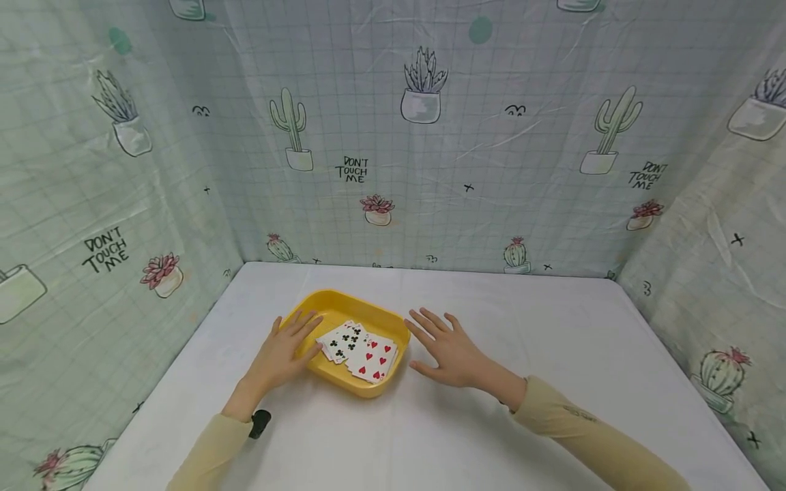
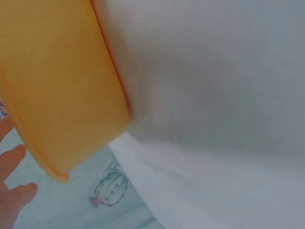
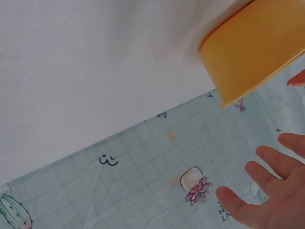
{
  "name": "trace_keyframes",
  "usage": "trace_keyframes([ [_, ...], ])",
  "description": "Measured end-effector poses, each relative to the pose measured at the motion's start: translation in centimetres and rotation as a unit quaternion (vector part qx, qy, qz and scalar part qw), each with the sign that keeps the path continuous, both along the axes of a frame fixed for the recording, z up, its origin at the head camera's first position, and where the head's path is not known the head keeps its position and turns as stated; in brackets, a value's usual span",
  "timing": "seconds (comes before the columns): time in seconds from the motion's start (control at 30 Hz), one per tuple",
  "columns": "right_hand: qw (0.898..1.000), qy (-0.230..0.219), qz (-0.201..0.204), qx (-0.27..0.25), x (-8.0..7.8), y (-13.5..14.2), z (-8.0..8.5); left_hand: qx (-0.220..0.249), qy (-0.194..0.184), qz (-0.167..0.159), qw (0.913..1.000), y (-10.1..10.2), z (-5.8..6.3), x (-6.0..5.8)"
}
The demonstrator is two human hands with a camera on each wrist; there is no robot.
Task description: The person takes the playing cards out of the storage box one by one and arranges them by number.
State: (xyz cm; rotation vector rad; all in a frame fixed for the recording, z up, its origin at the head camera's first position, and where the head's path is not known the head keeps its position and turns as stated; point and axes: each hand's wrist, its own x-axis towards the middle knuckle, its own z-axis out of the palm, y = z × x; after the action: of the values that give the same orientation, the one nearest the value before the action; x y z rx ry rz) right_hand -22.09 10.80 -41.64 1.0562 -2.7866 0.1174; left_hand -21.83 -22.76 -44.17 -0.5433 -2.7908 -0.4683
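Flanking the tray (image 1: pixel 334 310), seemingly readying, my left hand (image 1: pixel 284 351) and right hand (image 1: pixel 451 353) spread wide, empty; cards (image 1: pixel 367 356) would need pinching.

Playing cards (image 1: pixel 359 352) face up, overlapping inside yellow tray (image 1: pixel 362 390).

I see my white worktop (image 1: pixel 522 320) in soft, diffuse light, faint shadows beside the yellow tray (image 1: pixel 353 387); my wrist views look dimmer, perhaps slightly blurred.
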Motion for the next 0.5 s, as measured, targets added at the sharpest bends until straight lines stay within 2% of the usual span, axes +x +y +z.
trace_keyframes([
  [0.3, 1.000, 0.006, 0.019, 0.008, -0.4, -1.7, 0.7, -0.004, -0.010, 0.007, 0.9999, -1.6, -0.4, -1.8],
  [0.5, 1.000, 0.004, 0.026, 0.007, -1.0, -2.9, 0.6, -0.010, -0.033, 0.024, 0.9991, -2.0, -0.7, -2.6],
])
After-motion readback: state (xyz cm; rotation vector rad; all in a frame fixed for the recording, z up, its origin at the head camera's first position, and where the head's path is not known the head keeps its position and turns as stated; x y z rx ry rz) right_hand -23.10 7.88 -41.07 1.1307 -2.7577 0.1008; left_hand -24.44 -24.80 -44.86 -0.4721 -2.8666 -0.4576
